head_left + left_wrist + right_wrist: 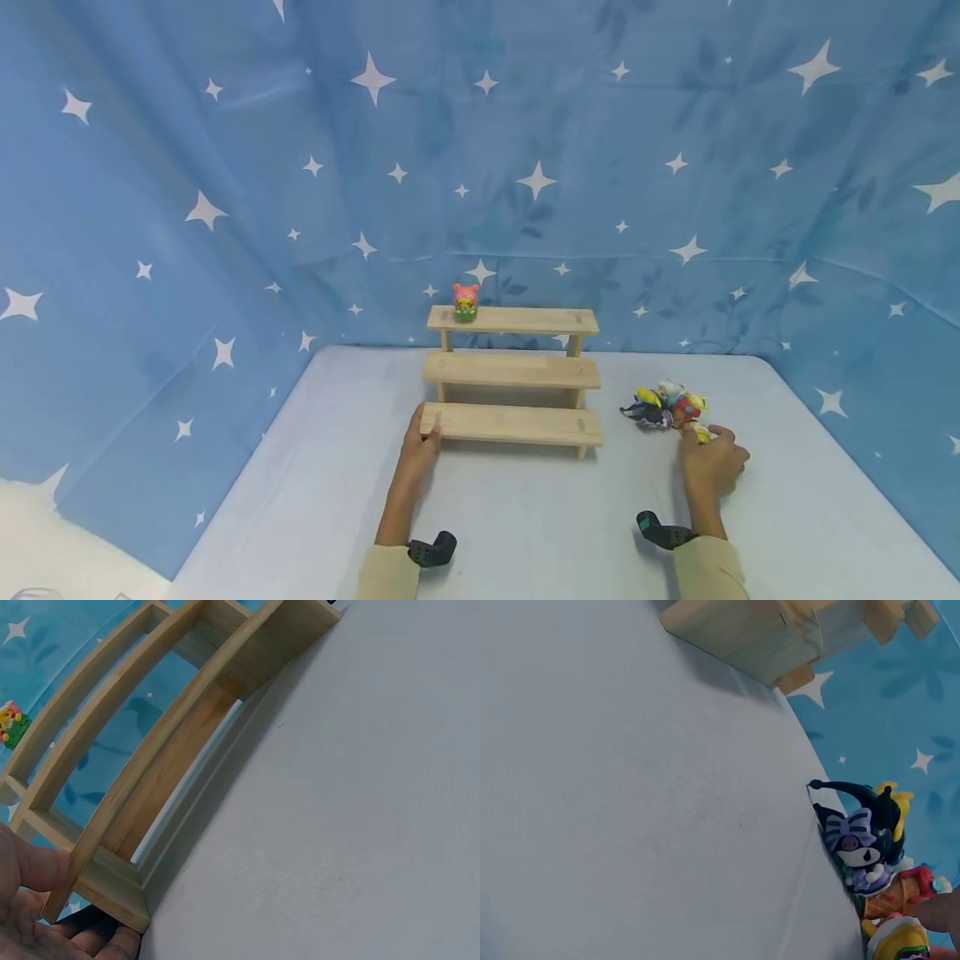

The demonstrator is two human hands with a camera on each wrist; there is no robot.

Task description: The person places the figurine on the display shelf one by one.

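A three-step wooden display stand [517, 422] sits on the white table. My left hand [420, 442] grips the left end of its lowest step, the thumb [41, 866] on the step and the other fingers around the end support. On the top step, toward the left, stands a pink figurine [466, 302] with a yellow face and green base. To the right, my right hand [714, 462] pinches a yellow-and-white figurine [900, 941], partly hidden, at the near side of a toy cluster. Beside it are a black-and-purple figurine [862, 851] and a red-and-brown cone-shaped figurine [892, 896].
Yellow [648, 397] and white [670, 388] figurines lie at the back of the cluster, right of the stand. A blue curtain [540, 217] with white stars hangs along the table's back edge. The white tabletop [517, 517] stretches in front of the stand.
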